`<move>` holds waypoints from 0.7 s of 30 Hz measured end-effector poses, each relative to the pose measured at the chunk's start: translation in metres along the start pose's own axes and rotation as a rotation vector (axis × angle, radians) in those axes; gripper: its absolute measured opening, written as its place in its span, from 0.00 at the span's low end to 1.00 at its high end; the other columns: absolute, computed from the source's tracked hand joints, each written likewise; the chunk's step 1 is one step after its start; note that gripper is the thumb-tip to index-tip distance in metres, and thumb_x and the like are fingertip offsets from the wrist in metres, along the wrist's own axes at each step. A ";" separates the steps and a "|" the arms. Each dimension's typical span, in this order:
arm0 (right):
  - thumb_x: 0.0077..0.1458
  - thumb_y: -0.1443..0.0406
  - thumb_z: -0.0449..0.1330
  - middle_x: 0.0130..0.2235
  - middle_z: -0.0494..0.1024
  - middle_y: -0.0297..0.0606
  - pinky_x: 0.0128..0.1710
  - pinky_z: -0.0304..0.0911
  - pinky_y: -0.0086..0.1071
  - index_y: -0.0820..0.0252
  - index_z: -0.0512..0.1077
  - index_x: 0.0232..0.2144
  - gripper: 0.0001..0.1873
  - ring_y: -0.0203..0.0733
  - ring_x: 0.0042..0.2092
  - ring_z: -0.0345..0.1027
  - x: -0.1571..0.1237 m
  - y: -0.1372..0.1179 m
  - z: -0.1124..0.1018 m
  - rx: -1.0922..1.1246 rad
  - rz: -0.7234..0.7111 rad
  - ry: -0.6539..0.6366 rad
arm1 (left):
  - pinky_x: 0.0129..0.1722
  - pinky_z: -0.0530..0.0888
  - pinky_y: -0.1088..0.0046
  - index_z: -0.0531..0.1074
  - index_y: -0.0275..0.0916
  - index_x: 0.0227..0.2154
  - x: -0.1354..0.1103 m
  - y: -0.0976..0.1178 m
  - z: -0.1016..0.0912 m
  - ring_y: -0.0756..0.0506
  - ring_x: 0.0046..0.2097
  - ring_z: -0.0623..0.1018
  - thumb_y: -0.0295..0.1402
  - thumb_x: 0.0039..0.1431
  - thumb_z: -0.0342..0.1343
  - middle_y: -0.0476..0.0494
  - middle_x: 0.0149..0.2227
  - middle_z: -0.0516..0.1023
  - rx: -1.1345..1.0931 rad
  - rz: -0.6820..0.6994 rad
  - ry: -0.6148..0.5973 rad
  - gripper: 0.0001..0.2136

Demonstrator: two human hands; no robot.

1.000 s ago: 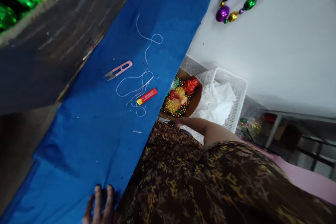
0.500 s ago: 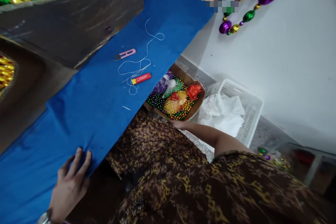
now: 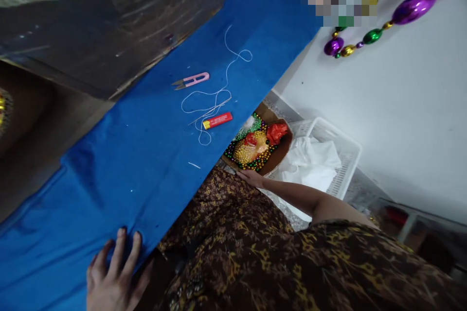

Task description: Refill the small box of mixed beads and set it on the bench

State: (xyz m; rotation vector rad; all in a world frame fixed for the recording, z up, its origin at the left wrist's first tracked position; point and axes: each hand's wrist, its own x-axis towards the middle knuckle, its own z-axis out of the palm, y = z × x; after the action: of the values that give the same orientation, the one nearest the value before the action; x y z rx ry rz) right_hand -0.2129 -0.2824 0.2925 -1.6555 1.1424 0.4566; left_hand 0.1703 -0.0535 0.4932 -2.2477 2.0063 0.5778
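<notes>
My left hand [image 3: 115,277] lies flat with fingers spread on the near edge of the blue cloth [image 3: 138,155] that covers the table. My right hand [image 3: 251,177] reaches down beside the table and rests at the rim of a cardboard box [image 3: 282,148] full of coloured beads [image 3: 251,148]; its fingers look stretched out and hold nothing I can see. On the cloth lie pink thread snips [image 3: 193,79], a loose white thread [image 3: 219,99] and a red lighter [image 3: 218,120].
A large cardboard box [image 3: 109,24] holding green and gold baubles stands on the table at the left. A white plastic basket [image 3: 339,150] with white fabric sits on the floor by the bead box. A string of purple, green and gold beads [image 3: 386,14] hangs on the white wall.
The view has swung to and fro. My left hand stays flat on the cloth's near edge. My right hand stays at the bead box's near rim.
</notes>
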 end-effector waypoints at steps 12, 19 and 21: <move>0.69 0.55 0.40 0.45 0.79 0.40 0.50 0.63 0.31 0.59 0.73 0.46 0.24 0.42 0.47 0.72 0.027 -0.054 -0.009 -0.056 -0.020 0.090 | 0.54 0.64 0.41 0.33 0.53 0.69 0.003 -0.016 0.003 0.25 0.64 0.59 0.32 0.60 0.53 0.35 0.70 0.48 0.182 0.046 0.044 0.41; 0.69 0.52 0.38 0.44 0.79 0.42 0.45 0.63 0.29 0.59 0.73 0.43 0.28 0.42 0.46 0.72 0.015 -0.053 -0.015 -0.144 -0.014 0.175 | 0.53 0.67 0.48 0.67 0.39 0.60 0.019 -0.007 -0.021 0.28 0.59 0.67 0.41 0.64 0.48 0.32 0.66 0.60 0.127 0.104 0.114 0.24; 0.69 0.52 0.37 0.42 0.79 0.43 0.44 0.62 0.29 0.60 0.73 0.43 0.29 0.43 0.45 0.73 0.012 -0.053 -0.017 -0.175 -0.026 0.192 | 0.53 0.68 0.52 0.72 0.40 0.55 0.021 -0.010 -0.046 0.34 0.53 0.72 0.44 0.64 0.48 0.35 0.58 0.71 0.056 0.193 0.144 0.22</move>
State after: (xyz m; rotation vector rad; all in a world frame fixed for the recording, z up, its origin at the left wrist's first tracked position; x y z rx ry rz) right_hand -0.1658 -0.3016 0.3182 -1.8969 1.2487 0.3967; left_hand 0.1924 -0.0857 0.5271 -2.1347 2.2957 0.3775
